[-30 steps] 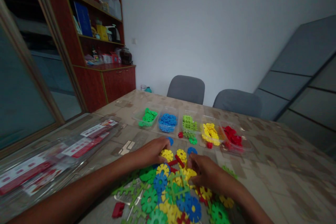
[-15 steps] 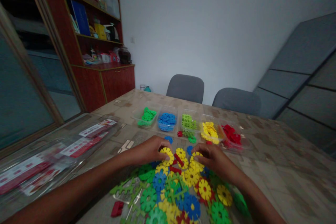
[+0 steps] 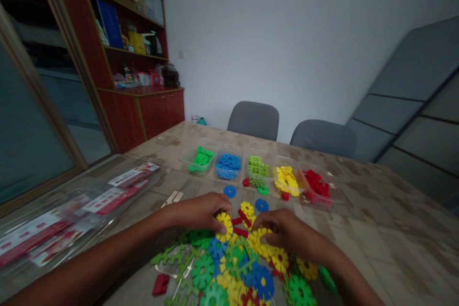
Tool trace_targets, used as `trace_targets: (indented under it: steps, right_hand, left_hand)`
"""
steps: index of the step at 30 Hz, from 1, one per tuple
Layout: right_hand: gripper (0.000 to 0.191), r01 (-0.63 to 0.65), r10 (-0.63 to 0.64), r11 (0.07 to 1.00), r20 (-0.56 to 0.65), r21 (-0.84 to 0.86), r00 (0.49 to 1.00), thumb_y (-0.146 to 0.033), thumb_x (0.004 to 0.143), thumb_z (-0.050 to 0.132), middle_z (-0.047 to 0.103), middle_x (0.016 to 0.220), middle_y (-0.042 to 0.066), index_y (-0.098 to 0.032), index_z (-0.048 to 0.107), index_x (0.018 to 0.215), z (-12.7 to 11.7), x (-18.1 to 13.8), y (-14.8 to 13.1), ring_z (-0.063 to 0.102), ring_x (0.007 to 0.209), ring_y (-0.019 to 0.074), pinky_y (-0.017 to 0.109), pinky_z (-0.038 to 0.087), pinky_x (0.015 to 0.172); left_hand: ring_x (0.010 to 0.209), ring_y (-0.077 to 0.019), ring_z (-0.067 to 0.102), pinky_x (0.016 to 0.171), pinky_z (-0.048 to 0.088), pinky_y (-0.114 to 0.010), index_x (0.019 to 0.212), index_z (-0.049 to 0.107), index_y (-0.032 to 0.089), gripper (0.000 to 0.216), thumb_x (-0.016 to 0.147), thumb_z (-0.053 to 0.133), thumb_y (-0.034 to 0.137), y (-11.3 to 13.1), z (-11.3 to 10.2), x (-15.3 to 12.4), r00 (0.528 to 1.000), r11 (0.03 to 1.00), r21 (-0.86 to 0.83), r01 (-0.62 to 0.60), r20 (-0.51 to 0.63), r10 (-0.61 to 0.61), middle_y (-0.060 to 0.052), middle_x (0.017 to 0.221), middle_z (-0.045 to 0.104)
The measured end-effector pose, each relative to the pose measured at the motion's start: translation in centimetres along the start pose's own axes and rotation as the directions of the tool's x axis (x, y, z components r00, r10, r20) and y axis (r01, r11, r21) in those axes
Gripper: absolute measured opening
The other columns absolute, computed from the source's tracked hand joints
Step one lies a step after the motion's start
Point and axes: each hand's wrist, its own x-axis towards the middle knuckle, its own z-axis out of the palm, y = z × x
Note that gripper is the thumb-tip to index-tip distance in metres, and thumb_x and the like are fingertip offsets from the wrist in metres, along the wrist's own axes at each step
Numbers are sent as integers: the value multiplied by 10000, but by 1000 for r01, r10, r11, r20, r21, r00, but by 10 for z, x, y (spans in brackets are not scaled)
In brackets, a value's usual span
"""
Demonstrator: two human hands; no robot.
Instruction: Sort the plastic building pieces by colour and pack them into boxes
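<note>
A heap of flat plastic gear and cross pieces (image 3: 233, 267) in green, blue, yellow and red lies on the table before me. My left hand (image 3: 199, 211) pinches a yellow gear piece (image 3: 224, 226) at the heap's far left edge. My right hand (image 3: 287, 234) curls its fingers on a cluster of yellow gear pieces (image 3: 263, 244) at the heap's far right. The two hands are about a hand's width apart, with red bars (image 3: 241, 222) between them.
Five clear tubs stand in a row beyond the heap: green (image 3: 201, 158), blue (image 3: 228, 166), light green (image 3: 258, 167), yellow (image 3: 286, 178), red (image 3: 317, 185). Loose pieces (image 3: 229, 191) lie before them. Clear packets with red cards (image 3: 114, 191) lie left. Two grey chairs (image 3: 254, 119) and a cabinet (image 3: 143, 110) stand beyond.
Both hands drew slightly toward me over the heap. The right hand dropped from a raised yellow gear onto the yellow cluster; the left keeps its yellow gear.
</note>
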Motion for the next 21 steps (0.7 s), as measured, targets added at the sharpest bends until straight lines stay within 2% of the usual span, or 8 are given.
trace_targets:
  steps: [2,4,8,12,16,21]
  right_hand:
    - [232,-62,64,997,45,-47,997,-159,735,666,600,776,-10,-201,704,960,7,-2,-4,542,706,168,238,374,609]
    - [259,-102,104,992,31,-79,994,-142,711,695,603,837,2,-200,682,964,10,-3,-6,544,742,179,251,381,636]
    - [320,-101,102,992,13,-78,995,-93,638,738,580,898,-2,-205,618,913,8,-4,-3,513,800,180,253,367,673]
    - [288,-79,79,997,32,-24,996,-74,623,722,549,801,-34,-205,571,830,6,-3,-6,486,730,151,232,335,618]
    - [202,-18,17,996,14,87,1000,-98,691,668,505,712,-62,-206,581,837,7,1,-10,458,654,122,220,309,574]
    - [143,15,23,972,-161,235,987,-250,761,637,417,645,-76,-206,546,862,12,14,-2,410,575,108,218,275,516]
  left_hand:
    - [816,-196,547,691,365,-237,850,619,171,265,804,678,425,0,0,-1,999,999,-26,31,9,-31,1,856,565]
    - [774,-185,527,649,344,-232,836,607,176,291,801,668,458,0,0,-1,998,997,-57,56,18,-55,15,817,550]
    - [740,-161,480,612,309,-223,847,587,175,283,767,692,426,-2,-2,-1,997,987,-144,75,35,-70,35,789,520]
    - [700,-140,445,600,306,-216,879,584,173,250,737,695,346,-2,-2,0,997,956,-281,83,26,-79,51,758,502]
    - [655,-129,440,573,300,-212,886,600,163,259,686,712,283,-1,1,3,992,929,-359,89,-50,-114,63,715,512]
    - [655,-128,412,571,294,-210,847,594,161,212,675,679,252,3,2,7,958,924,-373,81,-225,-175,63,691,467]
